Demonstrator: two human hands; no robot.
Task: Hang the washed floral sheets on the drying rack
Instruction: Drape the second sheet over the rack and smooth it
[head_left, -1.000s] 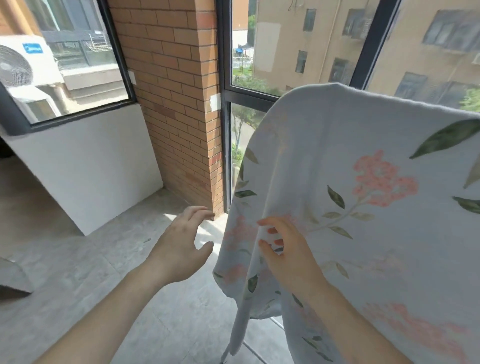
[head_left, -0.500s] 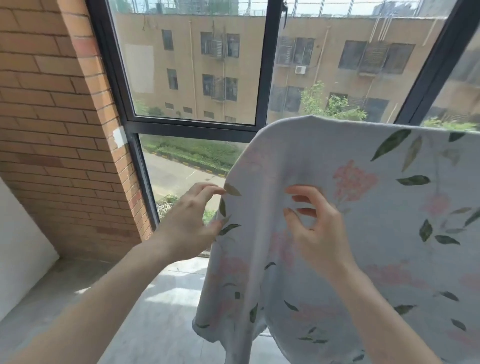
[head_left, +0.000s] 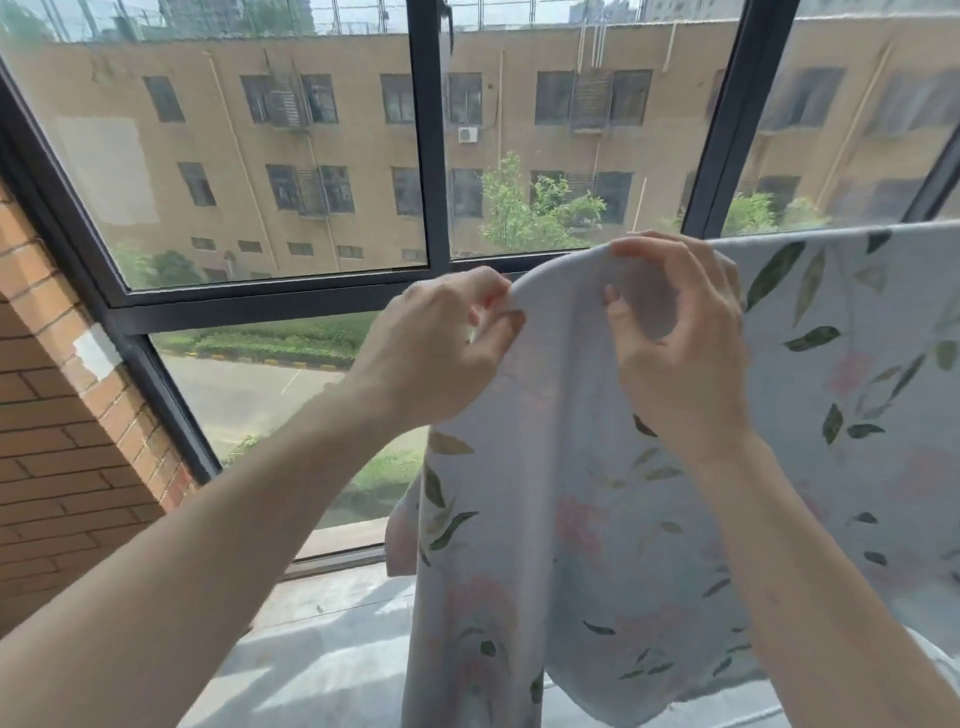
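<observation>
The floral sheet (head_left: 597, 519) is already draped over something at about hand height — the drying rack itself is hidden under the cloth, so its bar cannot be seen, only the rounded fold the fabric makes over it. From that fold the sheet runs away to the right of the hands and hangs down below them toward the floor.

The left hand (head_left: 441, 345) sits at the very left end of the fold, thumb and fingers pinching the sheet's edge. Just to its right, the right hand (head_left: 680, 338) grips the top of the fold, fingers curled over the crest and thumb pressing the near face of the cloth. Both hands are closed on fabric; neither is free.

The step in hand looks like the adjusting stage: the sheet is over the rack and the corner is being straightened. Below the left hand the cloth bunches into a narrow gathered fall, while to the right of the right hand it lies flatter.

The next move probably calls for drawing the pinched edge outward, away from the right hand, to spread that bunched end along the fold — gently, since a hard tug could slide the whole sheet off its support.
</observation>
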